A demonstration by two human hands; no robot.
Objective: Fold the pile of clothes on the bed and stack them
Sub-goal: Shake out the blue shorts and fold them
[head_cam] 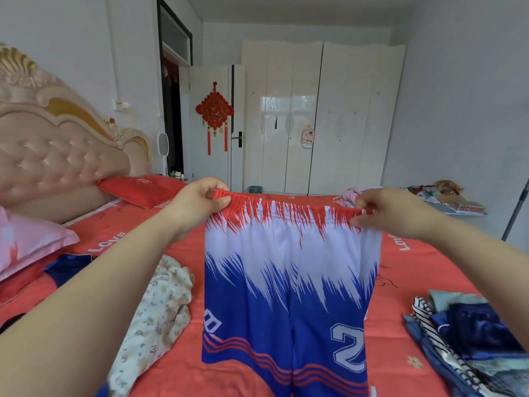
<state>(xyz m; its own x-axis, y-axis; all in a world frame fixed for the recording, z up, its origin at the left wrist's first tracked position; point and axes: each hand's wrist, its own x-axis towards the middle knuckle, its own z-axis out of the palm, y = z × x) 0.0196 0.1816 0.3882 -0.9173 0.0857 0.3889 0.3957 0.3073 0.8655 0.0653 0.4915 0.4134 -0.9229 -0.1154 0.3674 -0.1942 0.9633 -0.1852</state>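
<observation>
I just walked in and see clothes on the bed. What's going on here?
A person holds up shorts by the waistband, the left hand pinching one end and the right hand the other. A floral garment lies crumpled on the bed; a stack of clothes sits at the right.

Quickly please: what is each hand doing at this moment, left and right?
Left hand: closed, pinching the shorts at one end of the waistband.
Right hand: closed, pinching the waistband's other end.
</observation>
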